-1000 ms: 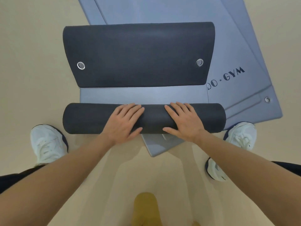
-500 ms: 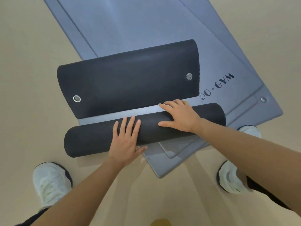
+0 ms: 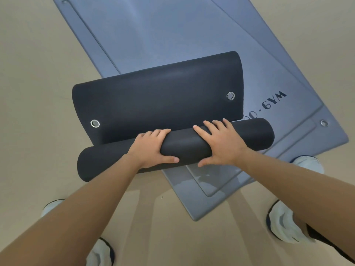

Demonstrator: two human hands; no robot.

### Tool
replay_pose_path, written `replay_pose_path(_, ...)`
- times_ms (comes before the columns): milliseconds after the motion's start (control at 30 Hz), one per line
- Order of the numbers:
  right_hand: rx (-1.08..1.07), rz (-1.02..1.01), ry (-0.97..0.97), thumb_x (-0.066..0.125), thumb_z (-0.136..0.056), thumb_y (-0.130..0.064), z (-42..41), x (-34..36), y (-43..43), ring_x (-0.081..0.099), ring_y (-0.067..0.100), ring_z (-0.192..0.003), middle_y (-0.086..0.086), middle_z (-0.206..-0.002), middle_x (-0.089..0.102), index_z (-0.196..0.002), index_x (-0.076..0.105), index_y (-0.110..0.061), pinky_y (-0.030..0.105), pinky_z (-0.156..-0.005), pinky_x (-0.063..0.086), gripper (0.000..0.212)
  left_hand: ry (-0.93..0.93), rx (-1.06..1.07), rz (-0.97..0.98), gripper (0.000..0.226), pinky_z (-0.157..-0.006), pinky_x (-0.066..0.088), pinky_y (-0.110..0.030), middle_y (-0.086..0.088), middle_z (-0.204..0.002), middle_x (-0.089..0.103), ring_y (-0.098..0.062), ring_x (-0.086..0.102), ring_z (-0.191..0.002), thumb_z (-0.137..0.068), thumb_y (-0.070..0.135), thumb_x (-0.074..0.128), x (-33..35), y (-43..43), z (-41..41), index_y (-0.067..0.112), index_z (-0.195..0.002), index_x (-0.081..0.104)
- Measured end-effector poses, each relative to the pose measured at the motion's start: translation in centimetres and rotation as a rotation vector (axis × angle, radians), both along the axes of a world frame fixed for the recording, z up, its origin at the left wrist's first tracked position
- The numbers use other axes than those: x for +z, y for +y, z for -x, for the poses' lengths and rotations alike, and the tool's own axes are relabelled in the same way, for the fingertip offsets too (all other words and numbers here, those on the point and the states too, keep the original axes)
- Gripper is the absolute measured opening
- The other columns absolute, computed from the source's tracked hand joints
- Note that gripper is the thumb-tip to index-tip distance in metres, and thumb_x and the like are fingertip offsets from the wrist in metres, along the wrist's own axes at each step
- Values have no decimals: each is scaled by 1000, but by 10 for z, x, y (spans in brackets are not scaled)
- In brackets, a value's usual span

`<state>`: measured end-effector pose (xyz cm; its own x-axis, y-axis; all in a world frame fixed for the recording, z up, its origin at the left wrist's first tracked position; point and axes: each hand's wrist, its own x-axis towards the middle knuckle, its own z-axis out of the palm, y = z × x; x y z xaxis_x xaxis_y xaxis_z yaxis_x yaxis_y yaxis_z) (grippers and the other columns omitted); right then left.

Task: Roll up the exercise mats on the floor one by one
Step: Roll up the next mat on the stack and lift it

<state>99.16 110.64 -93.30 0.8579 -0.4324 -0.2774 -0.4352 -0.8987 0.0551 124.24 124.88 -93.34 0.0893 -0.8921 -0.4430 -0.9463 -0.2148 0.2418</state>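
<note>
A dark rolled mat (image 3: 184, 148) lies across the floor in front of me, its roll running from lower left to upper right. The mat's far end is folded back as a dark flap (image 3: 157, 100) with two metal eyelets, and the roll touches the flap's near edge. My left hand (image 3: 151, 148) curls over the roll's middle, fingers on top and thumb on the near side. My right hand (image 3: 221, 143) lies on the roll just to the right, fingers spread. Under it lie flat blue mats (image 3: 172, 35), one printed "GYM".
Beige floor surrounds the mats. My two white shoes (image 3: 284, 229) (image 3: 99, 254) stand at the bottom of the view, either side of my arms. A near corner of a blue mat (image 3: 196, 214) points toward me between my feet.
The roll has moved forward and closed the strip of blue between it and the folded flap. My left hand went from lying flat on the roll to curling around it.
</note>
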Motion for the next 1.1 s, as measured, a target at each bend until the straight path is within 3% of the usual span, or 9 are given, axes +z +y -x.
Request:
replay_pose_path(133,22,-116,98,43,-60,-103,-24,14,-29,53,32,-118,9,-133,55,-157,23,-29,47,-98,43,124,35,25,-106,118,-95,47,-43,8,-135,57,-22,57,-121,-51,99,62,5,-24,-8,38,-148,32)
replay_pose_path(333,56,-223,83,60,-65,-92,-31,24,-36,56,26,-101,7,-108,55,-152,36,-28,34,-73,40,111,13,6,-73,102,-79,47,-39,13,-113,62,-19,63,-100,-46,97,64,13,-26,-4,35,-124,43)
replay_pose_path(567,68,-296,90,64,-66,-89,13,27,13,56,25,-96,0,-96,46,-150,39,-29,34,-69,38,106,59,14,-117,95,-75,46,-38,17,-108,64,-18,64,-92,-47,96,63,21,25,41,34,-117,46)
replay_pose_path(733,121,-360,172,61,-71,-87,45,31,59,56,23,-103,5,-113,56,-155,32,-30,32,-75,39,105,106,62,-170,95,-72,45,-36,18,-107,64,-15,64,-91,-47,96,63,20,85,85,35,-117,47)
replay_pose_path(867,114,-426,204,62,-72,-86,63,25,85,56,23,-109,5,-121,57,-157,29,-30,34,-82,45,107,134,102,-244,97,-82,49,-37,17,-120,64,-13,62,-104,-53,93,63,20,114,104,37,-131,46)
replay_pose_path(1000,82,-454,218,62,-71,-86,60,21,80,54,23,-114,4,-125,56,-157,29,-30,35,-90,46,108,-3,33,54,107,-117,34,-42,2,-161,41,-22,44,-143,-71,79,56,14,140,138,25,-159,32)
replay_pose_path(1100,14,-524,202,63,-70,-87,57,17,67,57,23,-113,0,-120,60,-150,43,-31,35,-88,46,100,-57,54,167,110,-121,28,-48,-2,-161,40,-28,40,-145,-71,83,55,4,146,155,21,-159,32)
